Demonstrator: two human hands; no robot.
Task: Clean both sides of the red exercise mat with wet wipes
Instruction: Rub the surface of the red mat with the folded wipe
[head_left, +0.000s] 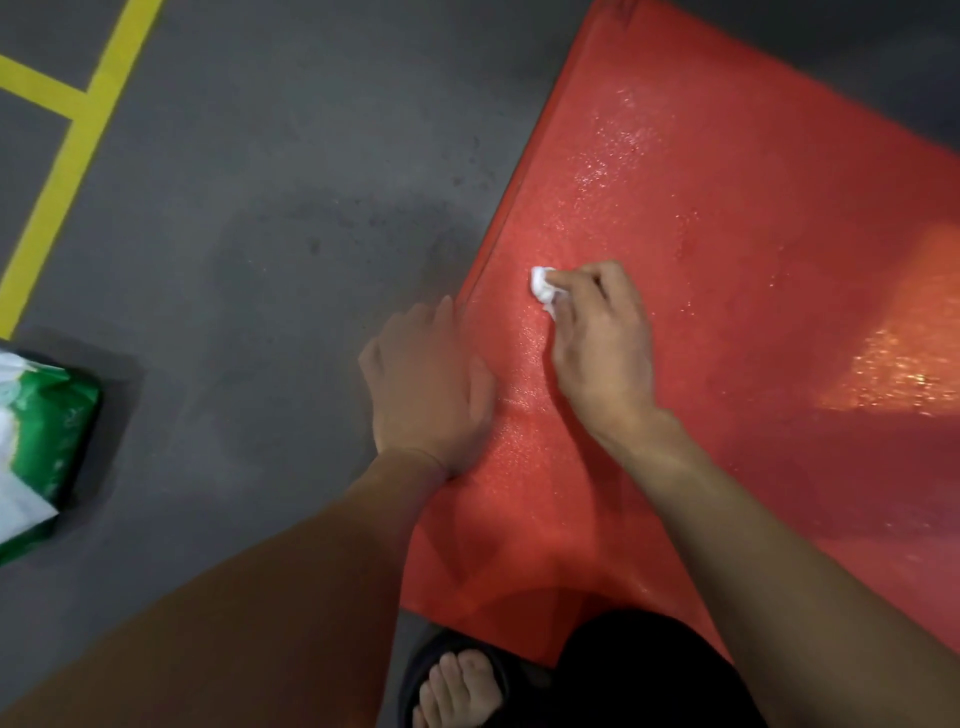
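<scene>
The red exercise mat (727, 249) lies flat on the grey floor and fills the right half of the view, with wet glistening patches on its surface. My right hand (602, 343) holds a crumpled white wet wipe (543, 287) in its fingertips, pressed on the mat near its left edge. My left hand (426, 384) rests at that left edge, fingers reaching over it; how they lie is blurred.
A green and white pack of wet wipes (36, 447) lies on the floor at the far left. Yellow floor lines (78, 135) run at the upper left. My sandalled foot (457, 686) stands at the mat's near corner, beside my dark-clothed knee (649, 675).
</scene>
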